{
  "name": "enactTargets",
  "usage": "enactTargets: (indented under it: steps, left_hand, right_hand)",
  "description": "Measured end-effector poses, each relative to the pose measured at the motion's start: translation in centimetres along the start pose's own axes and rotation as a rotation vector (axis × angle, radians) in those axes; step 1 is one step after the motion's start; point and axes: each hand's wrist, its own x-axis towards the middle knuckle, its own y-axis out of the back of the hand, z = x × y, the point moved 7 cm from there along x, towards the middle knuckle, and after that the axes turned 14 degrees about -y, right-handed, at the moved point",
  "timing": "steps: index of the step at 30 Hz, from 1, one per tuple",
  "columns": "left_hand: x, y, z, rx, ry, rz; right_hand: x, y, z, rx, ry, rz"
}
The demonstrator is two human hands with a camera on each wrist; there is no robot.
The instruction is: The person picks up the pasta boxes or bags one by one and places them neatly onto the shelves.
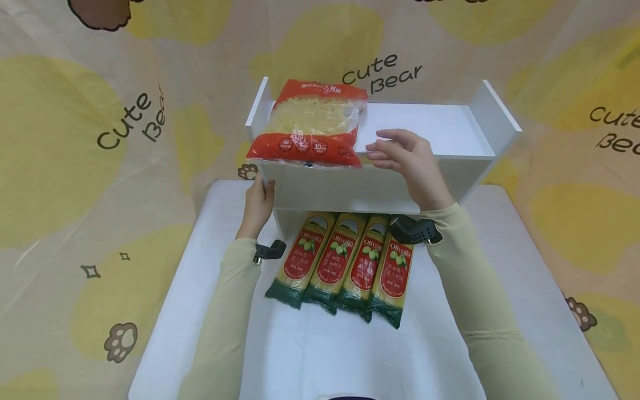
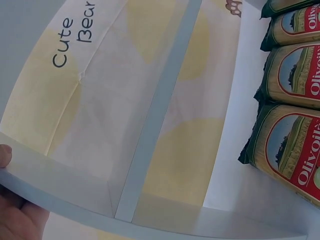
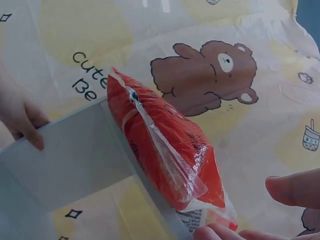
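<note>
A red and clear bag of pasta (image 1: pixel 315 125) lies on the left part of a white shelf's top board (image 1: pixel 415 125), its front edge over the lip. My left hand (image 1: pixel 257 206) grips the shelf's left side panel, with the thumb on one face and the fingers on the other, as the left wrist view (image 2: pixel 22 217) shows. My right hand (image 1: pixel 412 164) hovers by the bag's right edge, fingers fairly straight and thumb apart, holding nothing. In the right wrist view, its fingertips (image 3: pixel 215 232) are close beside the red bag (image 3: pixel 160 140).
Several green-ended Olivoilà spaghetti packs (image 1: pixel 330 258) lie side by side under the shelf, sticking out at its front. The shelf stands on a white table (image 1: pixel 310 355) with a bear-print cloth (image 1: pixel 150 222) behind. At the bottom edge, a dark rounded object (image 1: pixel 352 398) shows slightly.
</note>
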Motion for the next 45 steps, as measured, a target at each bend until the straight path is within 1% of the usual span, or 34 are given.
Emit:
enactTargets:
  steps: [6, 11, 17, 19, 22, 27, 34, 37, 41, 45]
  left_hand:
    - [0.0, -0.2, -0.1, -0.004, 0.013, -0.003]
    - [0.0, -0.2, -0.2, -0.008, 0.01, 0.0]
    - [0.2, -0.1, 0.0, 0.004, -0.011, 0.015]
    - [0.2, 0.0, 0.0, 0.003, -0.015, 0.018]
    - [0.3, -0.1, -0.1, -0.003, -0.006, 0.015]
    - [0.2, -0.1, -0.2, -0.008, 0.012, 0.014]
    - [0.2, -0.2, -0.2, 0.003, 0.012, 0.021]
    - [0.2, -0.2, -0.2, -0.005, 0.016, 0.02]
    - [0.1, -0.2, -0.2, -0.013, 0.02, 0.021]
    - [0.1, -0.2, -0.2, -0.015, 0.017, 0.024]
  right_hand:
    - [-1.7, 1.0, 1.9, 0.033, 0.042, -0.011]
    - [-2.9, 1.6, 3.8, 0.058, 0.049, -0.018]
    - [-4.1, 2.5, 7.3, 0.161, 0.037, -0.014]
    - [-4.3, 2.8, 8.5, 0.2, 0.019, -0.01]
    - [-4.6, 3.2, 10.2, 0.225, -0.017, -0.007]
    - [-5.0, 3.8, 12.4, 0.215, -0.072, 0.002]
    - [-5.8, 4.6, 15.5, 0.21, -0.168, 0.026]
    - [-6.2, 5.2, 16.9, 0.201, -0.211, 0.044]
    - [-6.7, 6.1, 18.6, 0.188, -0.244, 0.067]
    - [-7.6, 6.9, 20.5, 0.238, -0.284, 0.097]
